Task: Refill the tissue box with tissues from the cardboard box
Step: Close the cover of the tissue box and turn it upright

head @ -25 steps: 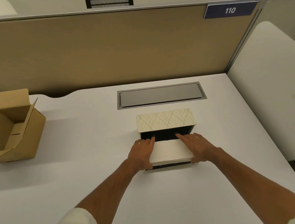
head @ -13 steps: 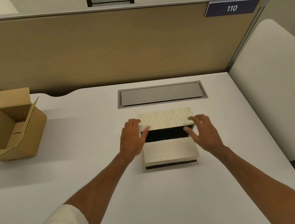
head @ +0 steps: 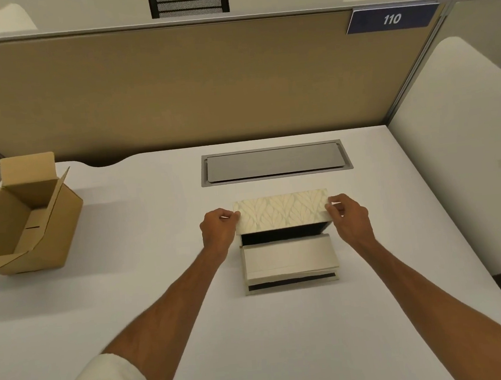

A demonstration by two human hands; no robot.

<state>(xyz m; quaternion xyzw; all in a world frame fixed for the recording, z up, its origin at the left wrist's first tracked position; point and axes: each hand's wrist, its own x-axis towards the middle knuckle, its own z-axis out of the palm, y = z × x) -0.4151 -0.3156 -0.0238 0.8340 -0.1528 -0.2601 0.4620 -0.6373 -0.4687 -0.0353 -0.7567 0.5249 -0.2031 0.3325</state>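
A cream tissue box stands open in the middle of the white desk. Its leaf-patterned lid (head: 281, 210) is raised on its far edge above the dark interior. A white stack of tissues (head: 288, 256) lies in the lower tray (head: 292, 284). My left hand (head: 218, 230) pinches the lid's left end and my right hand (head: 348, 216) pinches its right end. The brown cardboard box (head: 30, 218) sits open at the far left, apart from both hands; what it holds is hidden from here.
A grey metal cable hatch (head: 274, 163) is set into the desk just behind the tissue box. A tan partition (head: 173, 87) closes the back, with a sign reading 110 (head: 392, 19). A white panel (head: 466, 140) borders the right side.
Both hands left the tissue stack, moved away from me and took hold of the lid's two ends. The tissues stayed in the tray.
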